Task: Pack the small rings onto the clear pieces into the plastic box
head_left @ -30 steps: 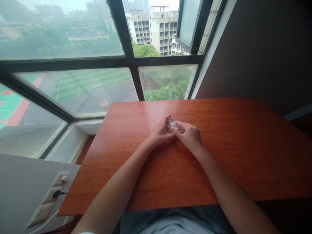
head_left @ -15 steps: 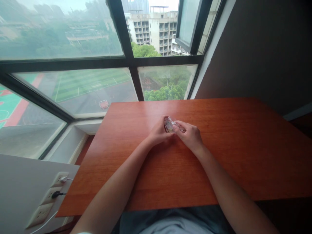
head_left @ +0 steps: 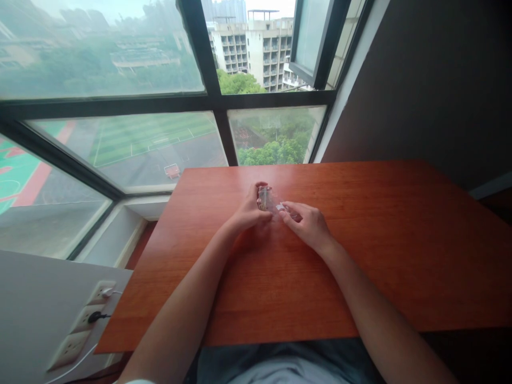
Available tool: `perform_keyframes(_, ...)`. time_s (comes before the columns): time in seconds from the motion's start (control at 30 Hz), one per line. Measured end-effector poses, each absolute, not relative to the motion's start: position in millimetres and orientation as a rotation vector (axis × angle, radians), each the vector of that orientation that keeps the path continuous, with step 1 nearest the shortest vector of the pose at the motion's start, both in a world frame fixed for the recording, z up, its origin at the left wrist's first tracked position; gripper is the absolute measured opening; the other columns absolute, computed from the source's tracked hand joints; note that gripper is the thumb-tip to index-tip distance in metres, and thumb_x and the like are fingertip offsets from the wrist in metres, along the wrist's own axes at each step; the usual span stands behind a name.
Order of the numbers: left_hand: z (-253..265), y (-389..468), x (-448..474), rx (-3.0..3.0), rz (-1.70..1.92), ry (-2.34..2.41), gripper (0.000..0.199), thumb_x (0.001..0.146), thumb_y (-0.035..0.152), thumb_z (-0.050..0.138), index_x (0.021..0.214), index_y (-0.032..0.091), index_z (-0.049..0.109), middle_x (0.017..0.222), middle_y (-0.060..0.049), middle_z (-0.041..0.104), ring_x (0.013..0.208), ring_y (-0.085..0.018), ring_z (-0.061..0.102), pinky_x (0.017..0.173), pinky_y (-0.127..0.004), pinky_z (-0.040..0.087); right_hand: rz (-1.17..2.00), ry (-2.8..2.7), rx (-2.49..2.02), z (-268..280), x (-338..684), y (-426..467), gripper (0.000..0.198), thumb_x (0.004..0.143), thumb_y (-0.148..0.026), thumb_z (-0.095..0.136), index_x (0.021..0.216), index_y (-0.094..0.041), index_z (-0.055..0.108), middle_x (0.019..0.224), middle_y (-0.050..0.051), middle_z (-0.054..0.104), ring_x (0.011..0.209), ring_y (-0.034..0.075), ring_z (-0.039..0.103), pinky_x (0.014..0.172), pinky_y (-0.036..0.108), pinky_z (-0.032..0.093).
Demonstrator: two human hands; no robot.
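Over the far half of the wooden table, my left hand (head_left: 253,209) curls around a small clear plastic case (head_left: 263,198) with something yellowish and grey inside; its exact kind is too small to tell. A see-through part spreads from the case toward the right. Just right of it, my right hand (head_left: 307,220) pinches a small white and clear piece (head_left: 281,207) between thumb and fingertips. Whether this piece is joined to the case, I cannot tell. My right fingers partly hide it.
The reddish wooden table (head_left: 384,245) spans the view below a dark-framed window (head_left: 160,106). At lower left, wall sockets (head_left: 86,318) carry a white plug and a black plug with cables. A dark wall (head_left: 432,80) stands on the right.
My left hand has shifted left with the clear case, away from my right hand. The gap between the hands has widened, and the white piece at my right fingertips shows more.
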State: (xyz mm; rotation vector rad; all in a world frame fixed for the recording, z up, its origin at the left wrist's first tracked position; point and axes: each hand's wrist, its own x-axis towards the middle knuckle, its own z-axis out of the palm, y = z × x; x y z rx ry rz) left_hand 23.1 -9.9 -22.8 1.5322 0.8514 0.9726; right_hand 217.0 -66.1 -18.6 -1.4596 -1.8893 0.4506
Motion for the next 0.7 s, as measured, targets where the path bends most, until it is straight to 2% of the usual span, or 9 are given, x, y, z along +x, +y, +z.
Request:
perform_keyframes(0.17,-9.9,-8.2,10.5,1.606,0.914,0.984,0.075,0.056,0.006,0.061,0.126,0.022,0.039,0.116,-0.005,0.055,0.087,-0.016,0.058,0.070,-0.023,0.048,0.484,-1.949,-1.403,-19.0,216.5,-67.1,0.035,0.090,-0.044,0.056,0.113,-0.022,0.070,0.107,0.005,0.074,0.086,0.019,0.069,0.077,0.027,0.053)
perform_keyframes(0.27,0.4,-6.5,-4.3,1.719,0.747,1.064,0.076,0.056,0.009,0.057,0.130,0.021,0.039,0.111,-0.005,0.055,0.085,-0.017,0.058,0.069,-0.026,0.049,0.497,-1.939,-1.402,-20.7,217.1,-66.3,0.034,0.089,-0.043,0.057,0.113,-0.022,0.070,0.107,0.005,0.074,0.089,0.019,0.069,0.077,0.027,0.054)
perform_keyframes(0.33,6.5,-4.8,-15.2,1.881,0.636,1.135,0.076,0.057,0.010,0.055,0.131,0.020,0.043,0.113,-0.006,0.055,0.093,-0.021,0.059,0.079,-0.032,0.051,0.501,-1.936,-1.395,-21.7,217.5,-65.8,0.034,0.089,-0.043,0.057,0.112,-0.022,0.070,0.108,0.005,0.073,0.091,0.019,0.069,0.077,0.027,0.054)
perform_keyframes(0.4,10.4,-3.3,-23.1,2.076,0.597,1.250,0.073,0.056,0.010,0.055,0.128,0.017,0.048,0.121,-0.009,0.052,0.109,-0.026,0.055,0.094,-0.038,0.048,0.506,-1.943,-1.386,-22.3,217.6,-65.4,0.033,0.089,-0.043,0.057,0.112,-0.022,0.070,0.108,0.005,0.073,0.091,0.019,0.069,0.077,0.027,0.054)
perform_keyframes(0.47,11.5,-2.9,-26.3,2.215,0.542,1.344,0.069,0.058,0.010,0.055,0.127,0.016,0.051,0.124,-0.011,0.051,0.115,-0.029,0.052,0.101,-0.042,0.045,0.506,-1.953,-1.381,-22.5,217.5,-65.1,0.033,0.089,-0.042,0.057,0.112,-0.023,0.070,0.109,0.005,0.073,0.091,0.019,0.069,0.076,0.027,0.054)
perform_keyframes(0.7,6.1,-6.3,-22.6,2.504,0.358,1.469,0.067,0.067,0.011,0.057,0.133,0.021,0.052,0.125,-0.012,0.051,0.113,-0.030,0.054,0.101,-0.045,0.044,0.506,-1.963,-1.402,-22.5,217.3,-65.2,0.033,0.089,-0.043,0.056,0.112,-0.022,0.070,0.108,0.005,0.073,0.091,0.019,0.068,0.076,0.027,0.054)
